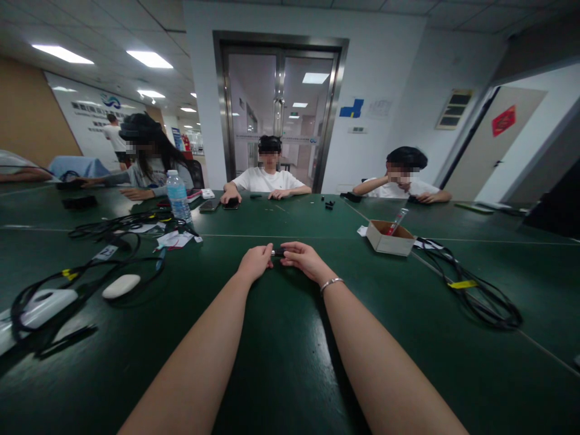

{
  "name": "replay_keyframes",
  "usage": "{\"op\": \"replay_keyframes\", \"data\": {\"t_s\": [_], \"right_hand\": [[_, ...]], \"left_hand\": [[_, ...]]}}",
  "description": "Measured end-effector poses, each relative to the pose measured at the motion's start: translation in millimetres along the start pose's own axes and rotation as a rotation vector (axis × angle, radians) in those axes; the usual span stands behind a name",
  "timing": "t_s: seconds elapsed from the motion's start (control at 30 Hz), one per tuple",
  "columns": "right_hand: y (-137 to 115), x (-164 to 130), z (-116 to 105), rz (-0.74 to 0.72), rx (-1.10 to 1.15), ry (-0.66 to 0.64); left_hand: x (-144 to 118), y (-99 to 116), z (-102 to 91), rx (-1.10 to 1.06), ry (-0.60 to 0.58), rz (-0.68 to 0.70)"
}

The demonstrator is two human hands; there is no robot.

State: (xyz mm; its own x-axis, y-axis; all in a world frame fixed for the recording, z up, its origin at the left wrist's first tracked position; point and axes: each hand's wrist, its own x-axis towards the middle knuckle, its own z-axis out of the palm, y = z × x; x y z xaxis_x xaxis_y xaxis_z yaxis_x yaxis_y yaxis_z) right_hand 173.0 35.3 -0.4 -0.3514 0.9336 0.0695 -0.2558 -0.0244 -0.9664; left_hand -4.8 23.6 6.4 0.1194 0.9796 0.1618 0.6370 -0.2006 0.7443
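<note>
Above the green tabletop, my left hand (257,263) and my right hand (307,260) meet in front of me. Between their fingertips is a small black object (279,252) with a silvery part at its left end; its exact kind is too small to make out. The fingers of my left hand pinch the silvery end. My right hand, with a silver bracelet (332,285) at the wrist, grips the black end with thumb and fingers, which partly cover it.
Black cables (113,226), a white mouse (121,286) and a water bottle (178,196) lie or stand to the left. A small box (390,241) and a coiled cable (483,299) are on the right. Three people sit across the green table (281,362).
</note>
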Motion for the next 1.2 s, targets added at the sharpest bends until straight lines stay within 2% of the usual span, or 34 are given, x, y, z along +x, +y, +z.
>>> {"op": "replay_keyframes", "data": {"t_s": [0.63, 0.83, 1.2], "right_hand": [[-3, -3, 3, 0.004, 0.024, 0.013], [-4, -3, 3, 0.006, 0.042, 0.015], [-4, -3, 3, 0.009, 0.07, 0.045]], "left_hand": [[4, -4, 1.5, -0.032, 0.007, -0.013], [9, -11, 4.8, -0.145, -0.007, -0.064], [9, -13, 7.3, -0.223, 0.043, -0.017]]}}
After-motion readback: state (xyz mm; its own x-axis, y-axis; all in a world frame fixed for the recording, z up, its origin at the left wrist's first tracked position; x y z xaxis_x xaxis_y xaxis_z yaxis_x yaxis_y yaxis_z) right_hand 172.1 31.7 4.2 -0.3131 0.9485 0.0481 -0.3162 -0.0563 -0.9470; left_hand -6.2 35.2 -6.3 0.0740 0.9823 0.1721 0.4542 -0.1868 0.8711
